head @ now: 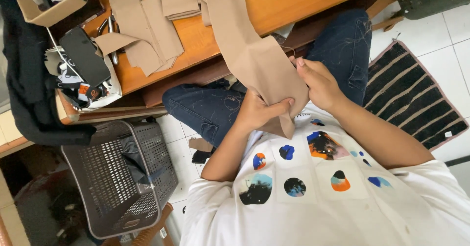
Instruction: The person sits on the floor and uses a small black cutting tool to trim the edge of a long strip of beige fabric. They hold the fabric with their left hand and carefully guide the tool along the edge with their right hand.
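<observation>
- The person is sitting at a wooden tabletop (274, 3), holding a long tan fabric strip (254, 55) over the lap.
- The left hand (259, 111) is pinching the strip's lower end, its grip clenched on the cloth with the thumb pressing across the front.
- The right hand (318, 82) is grasping the strip's right edge just beside the left hand, fingers curling behind the cloth.
- The strip is running up from the hands and draping over the tabletop edge.
- More tan fabric pieces (147, 30) are lying in a loose pile on the tabletop, well apart from the hands.
- A dark phone (84, 55) is resting at the tabletop's left end, near what are probably scissors (111, 35), partly hidden under cloth.
- A grey plastic basket (120, 177) is standing on the floor, tilted, beside the person's knee.
- A striped mat (411, 94) is lying on the tiles to the right.
</observation>
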